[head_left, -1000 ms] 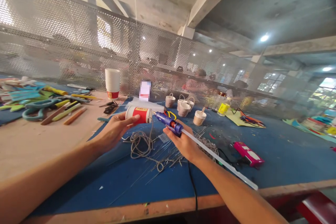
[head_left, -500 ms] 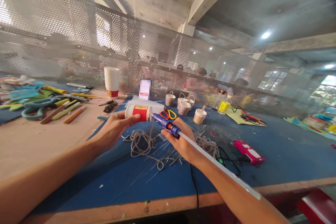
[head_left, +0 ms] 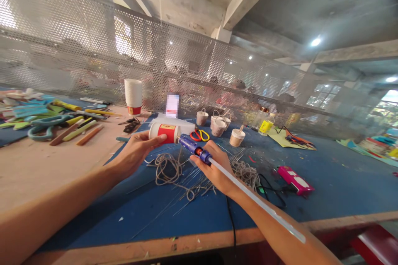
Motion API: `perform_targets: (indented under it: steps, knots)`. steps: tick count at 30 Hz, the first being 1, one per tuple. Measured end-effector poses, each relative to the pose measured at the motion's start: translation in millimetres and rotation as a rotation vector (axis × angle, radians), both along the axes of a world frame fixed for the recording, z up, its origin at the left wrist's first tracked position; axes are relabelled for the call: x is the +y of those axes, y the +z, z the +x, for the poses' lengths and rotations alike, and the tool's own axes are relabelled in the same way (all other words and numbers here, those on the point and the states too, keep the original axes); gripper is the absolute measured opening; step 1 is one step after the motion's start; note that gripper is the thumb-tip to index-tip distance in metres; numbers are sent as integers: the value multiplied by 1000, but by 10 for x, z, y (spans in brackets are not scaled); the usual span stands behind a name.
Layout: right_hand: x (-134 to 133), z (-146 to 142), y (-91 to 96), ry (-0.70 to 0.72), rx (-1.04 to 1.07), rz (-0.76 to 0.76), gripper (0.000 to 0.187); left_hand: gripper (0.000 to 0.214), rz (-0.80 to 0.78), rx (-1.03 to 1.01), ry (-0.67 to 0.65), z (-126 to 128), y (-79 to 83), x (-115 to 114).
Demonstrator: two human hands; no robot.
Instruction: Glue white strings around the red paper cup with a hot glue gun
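From the head view, here's the left hand (head_left: 141, 149), grip closed around a red-and-white paper cup (head_left: 156, 131), held sideways above the desk (head_left: 336, 192). The right hand (head_left: 219, 167) has its grip wrapped about a blue glue gun (head_left: 190, 144), aimed at the cup's right end; whether the tip actually touches is too small to call. Doing this well, I'd say, means a steady cup, a slow tip, and the left grip well back from the heat. The long glue stick (head_left: 255, 197) juts out behind, so any wrist swing wants care. Below, grey cord (head_left: 168, 169) lies in loops and thin wires (head_left: 183, 201) sprawl alongside: easy snags, both. Just past the gun, red-and-yellow-handled scissors (head_left: 204, 134) crowd the space. Farther back stand small handled cups (head_left: 219, 127); left, a cup stack (head_left: 133, 91); right, a pink box (head_left: 295, 181). A black cable (head_left: 230, 215) runs to the front edge.
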State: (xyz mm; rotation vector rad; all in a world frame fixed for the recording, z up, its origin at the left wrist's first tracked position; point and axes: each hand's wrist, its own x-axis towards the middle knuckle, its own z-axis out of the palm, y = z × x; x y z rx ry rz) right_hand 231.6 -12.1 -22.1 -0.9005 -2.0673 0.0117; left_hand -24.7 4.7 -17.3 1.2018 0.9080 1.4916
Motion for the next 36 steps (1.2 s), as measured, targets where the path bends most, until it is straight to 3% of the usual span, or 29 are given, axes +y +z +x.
perform_targets:
  steps: [23,36]
  knots:
    - [-23,3,27,-29,-115,67,41,31,-6,-2,-67,-15,16,-46]
    - [-14,16,8,-59,-123,65,41,33,-21,-9,-40,-25,4,-30]
